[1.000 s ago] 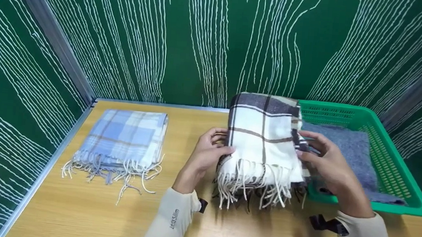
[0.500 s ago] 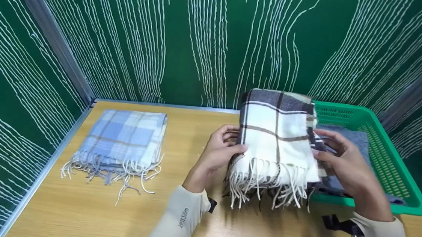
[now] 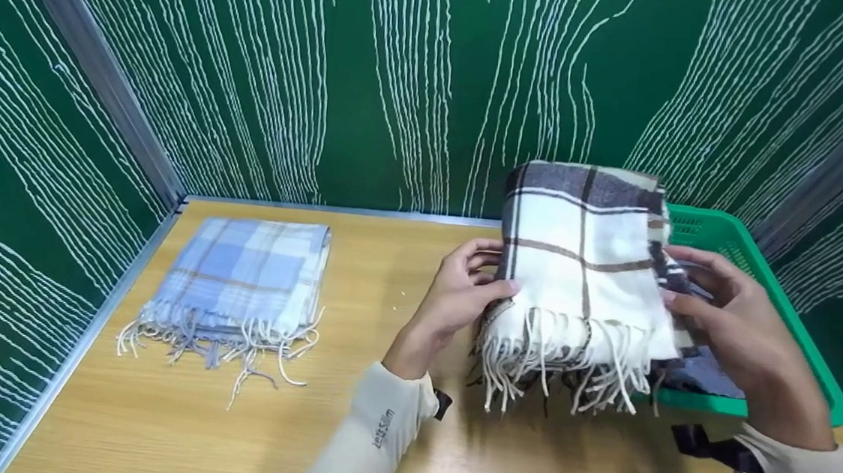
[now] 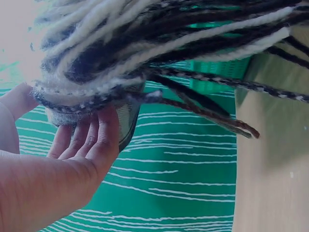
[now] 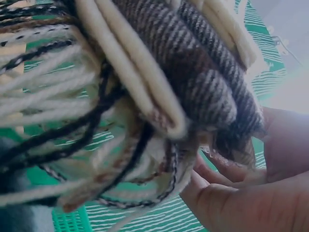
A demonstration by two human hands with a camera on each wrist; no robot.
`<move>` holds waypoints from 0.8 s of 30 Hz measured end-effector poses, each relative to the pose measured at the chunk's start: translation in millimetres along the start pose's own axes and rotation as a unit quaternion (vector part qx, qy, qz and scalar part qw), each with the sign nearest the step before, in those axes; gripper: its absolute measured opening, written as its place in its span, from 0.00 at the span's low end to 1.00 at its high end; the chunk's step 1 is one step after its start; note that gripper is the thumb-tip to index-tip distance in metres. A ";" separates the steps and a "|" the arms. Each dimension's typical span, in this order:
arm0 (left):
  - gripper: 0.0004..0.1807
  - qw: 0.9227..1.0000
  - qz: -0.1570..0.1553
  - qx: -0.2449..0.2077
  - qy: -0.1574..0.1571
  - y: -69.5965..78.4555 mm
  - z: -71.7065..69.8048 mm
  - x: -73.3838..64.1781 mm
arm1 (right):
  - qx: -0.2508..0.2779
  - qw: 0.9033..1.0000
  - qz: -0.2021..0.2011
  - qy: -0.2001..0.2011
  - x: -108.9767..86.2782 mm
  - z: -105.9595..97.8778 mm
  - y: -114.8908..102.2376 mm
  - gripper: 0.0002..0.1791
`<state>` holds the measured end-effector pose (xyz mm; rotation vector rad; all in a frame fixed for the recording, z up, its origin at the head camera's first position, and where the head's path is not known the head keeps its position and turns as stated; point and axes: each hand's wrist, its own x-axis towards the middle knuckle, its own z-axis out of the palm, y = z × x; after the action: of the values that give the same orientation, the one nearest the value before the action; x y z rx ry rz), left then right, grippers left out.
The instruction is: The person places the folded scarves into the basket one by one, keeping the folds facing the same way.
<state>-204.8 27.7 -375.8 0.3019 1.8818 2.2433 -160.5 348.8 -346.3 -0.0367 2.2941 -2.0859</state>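
Observation:
Both hands hold a folded plaid scarf [image 3: 580, 279], white with dark brown and black stripes and a fringe along its near edge. My left hand [image 3: 458, 292] grips its left side, thumb on top and fingers underneath; the left wrist view shows the fingers [image 4: 104, 130] curled under the folds. On the other side my right hand [image 3: 739, 314] pinches the right edge, where the right wrist view shows the stacked layers [image 5: 193, 82]. The scarf is lifted above the table and overlaps the green basket [image 3: 797, 334] in the head view, hiding part of it.
A light blue and white plaid scarf [image 3: 238, 275] lies folded on the wooden table [image 3: 174, 412] at the left, fringe toward me. Grey cloth [image 3: 704, 375] lies inside the basket. Green walls with white wavy lines [image 3: 418, 86] enclose the table at the back and sides.
Both hands have carried the brown and white scarf to the right and somewhat upward, so it now covers more of the basket. The blue scarf stays where it was.

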 end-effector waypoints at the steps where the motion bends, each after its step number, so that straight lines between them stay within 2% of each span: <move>1: 0.28 1.000 0.000 0.001 -0.002 0.3 1.5 0.5 | 0.002 1.000 -0.001 0.000 -0.6 -2.0 -0.9 0.27; 4: 0.28 1.000 0.005 -0.002 -0.009 1.0 6.4 2.1 | -0.002 1.000 -0.007 0.003 -2.4 -7.8 -3.3 0.27; 12: 0.28 0.999 0.028 -0.013 -0.032 2.4 20.2 6.5 | -0.061 0.998 -0.018 0.027 -7.1 -17.1 -7.6 0.28; 14: 0.28 0.999 0.031 -0.018 -0.036 2.0 23.5 7.7 | -0.058 0.998 -0.021 0.028 -8.2 -20.0 -8.6 0.28; 16: 0.28 0.998 0.034 -0.020 -0.040 1.2 26.4 8.8 | -0.075 0.996 -0.014 0.035 -9.1 -22.5 -10.2 0.29; 19: 0.29 0.998 0.036 -0.019 -0.047 -0.3 30.3 10.5 | -0.067 0.997 -0.009 0.038 -9.8 -26.9 -11.9 0.29; 24: 0.30 0.997 0.042 -0.017 -0.057 -2.0 37.1 13.4 | -0.101 0.994 -0.010 0.051 -9.7 -34.2 -14.7 0.29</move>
<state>-207.1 66.8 -371.0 0.4998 1.8028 2.2571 -152.5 381.8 -328.4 0.0425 2.5655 -1.8986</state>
